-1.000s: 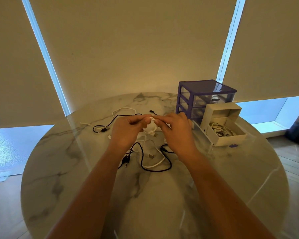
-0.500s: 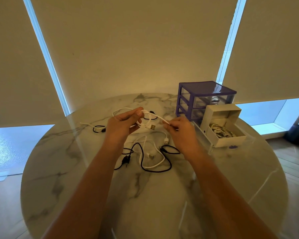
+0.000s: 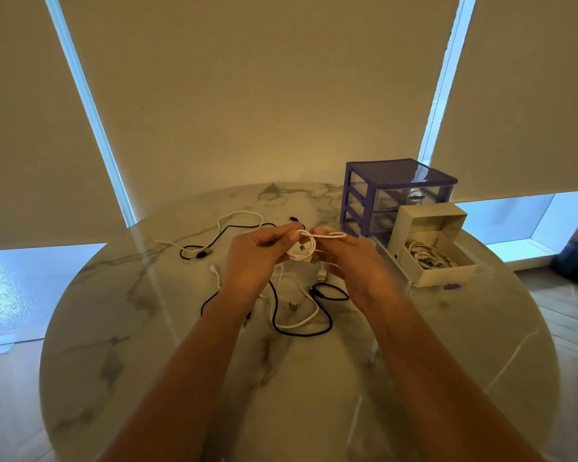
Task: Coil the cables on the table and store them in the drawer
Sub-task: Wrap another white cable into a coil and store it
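The hands are closer together than half a second ago: left hand [image 3: 254,258] and right hand [image 3: 354,261] both pinch the coiled white cable [image 3: 302,250], above the table [image 3: 147,328] centre; the drawer [image 3: 437,261] sits at three o'clock.

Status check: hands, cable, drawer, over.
Left hand and right hand both pinch the thin white cable, partly coiled above the table. Pulled-out clear drawer open, white cords inside. Path unobstructed.
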Demonstrator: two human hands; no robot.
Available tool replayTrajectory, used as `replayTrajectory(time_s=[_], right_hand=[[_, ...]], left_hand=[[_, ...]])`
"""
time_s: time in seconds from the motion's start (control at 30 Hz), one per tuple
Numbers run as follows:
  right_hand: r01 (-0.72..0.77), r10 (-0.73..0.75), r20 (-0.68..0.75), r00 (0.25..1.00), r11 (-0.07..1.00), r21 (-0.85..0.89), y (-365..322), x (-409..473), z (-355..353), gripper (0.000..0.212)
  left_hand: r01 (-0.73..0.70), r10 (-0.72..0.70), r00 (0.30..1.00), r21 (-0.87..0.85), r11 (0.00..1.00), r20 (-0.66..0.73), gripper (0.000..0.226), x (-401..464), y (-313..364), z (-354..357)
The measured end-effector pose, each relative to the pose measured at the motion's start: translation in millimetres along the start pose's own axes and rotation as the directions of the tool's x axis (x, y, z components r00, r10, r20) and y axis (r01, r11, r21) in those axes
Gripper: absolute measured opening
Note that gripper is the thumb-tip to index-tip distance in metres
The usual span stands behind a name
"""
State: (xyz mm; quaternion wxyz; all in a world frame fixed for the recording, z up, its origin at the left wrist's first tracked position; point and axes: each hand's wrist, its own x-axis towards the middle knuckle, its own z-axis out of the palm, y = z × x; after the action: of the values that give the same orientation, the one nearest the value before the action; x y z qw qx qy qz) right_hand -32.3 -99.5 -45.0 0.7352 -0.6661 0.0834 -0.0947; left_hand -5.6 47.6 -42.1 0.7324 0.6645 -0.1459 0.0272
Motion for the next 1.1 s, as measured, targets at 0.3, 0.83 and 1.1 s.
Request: replayTrajectory(time_s=[0.3,0.83,1.1], right_hand=[[-0.092,0.098,0.180,0.979,0.995,-0.041,-2,-3,6,0.036],[0.151,-0.163,-0.027,0.986,0.953,-0.261,10,0,15,0.025],[0.108,-0.173,-0.054,0.984,0.800,-0.590,19,7,8,0.007]], left_hand=[[-0.041,0.041,0.992,0.004,0.999,-0.121,0.019,3,-3,0],[-0.030,0.027,0.997,-0.040,0.999,-0.078,0.016,6,1,-4],[-0.055,0.032,0.987,-0.148,0.987,-0.155,0.022,8,2,-16]])
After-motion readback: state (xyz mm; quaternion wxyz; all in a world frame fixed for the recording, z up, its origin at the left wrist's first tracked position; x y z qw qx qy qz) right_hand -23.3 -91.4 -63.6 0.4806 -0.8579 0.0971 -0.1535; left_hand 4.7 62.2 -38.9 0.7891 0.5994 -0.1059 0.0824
